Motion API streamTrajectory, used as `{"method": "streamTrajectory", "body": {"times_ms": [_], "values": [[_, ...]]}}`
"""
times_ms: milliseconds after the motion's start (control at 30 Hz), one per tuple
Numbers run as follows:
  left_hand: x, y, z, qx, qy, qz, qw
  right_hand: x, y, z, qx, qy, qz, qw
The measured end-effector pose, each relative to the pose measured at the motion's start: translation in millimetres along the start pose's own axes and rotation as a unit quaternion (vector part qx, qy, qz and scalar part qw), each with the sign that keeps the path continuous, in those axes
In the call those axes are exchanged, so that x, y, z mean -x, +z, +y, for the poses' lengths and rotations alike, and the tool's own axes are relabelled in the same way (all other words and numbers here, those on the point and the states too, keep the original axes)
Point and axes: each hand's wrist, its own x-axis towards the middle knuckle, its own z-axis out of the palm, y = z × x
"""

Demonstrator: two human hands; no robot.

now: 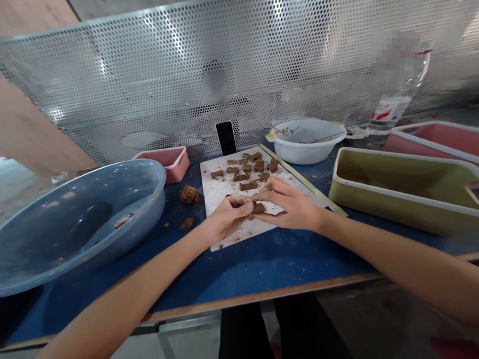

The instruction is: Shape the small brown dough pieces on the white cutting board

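Observation:
A small brown piece of clay-like material [259,207] is held between my two hands, above the near part of a white board [221,226]. My left hand [232,216] pinches it with thumb and fingers from the left. From the right, my right hand [288,203] closes its fingertips on the same piece, partly hiding it. Beyond the hands, several shaped brown pieces [241,177] lie on the board among crumbs. A rough brown lump [189,193] and a smaller lump [188,223] rest on the blue table left of the board.
A large blue basin [143,196] stands at left, a pink bin [179,163] behind it. A phone [226,138] leans against the perforated metal screen [148,91]. Right are a white basin [304,153], a green bin [381,199], a pink crate [443,138] and a plastic bottle [389,109].

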Motion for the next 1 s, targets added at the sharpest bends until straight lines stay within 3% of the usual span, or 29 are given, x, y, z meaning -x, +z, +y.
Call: {"method": "streamTrajectory", "body": {"times_ms": [367, 567, 1000], "values": [[1.5, -0.6, 2.3, 0.0, 0.011, -0.01, 1.0, 2.5, 5.0, -0.8, -0.024, 0.041, 0.009, 0.999], [1.5, 0.6, 3.3, -0.014, 0.014, -0.013, 1.0, 0.3, 4.1, -1.9, -0.023, 0.014, 0.022, 0.999], [0.1, -0.8, 4.7, -0.054, 0.02, 0.005, 0.998, 4.1, 5.3, 0.6, -0.018, 0.044, -0.017, 0.999]]}}
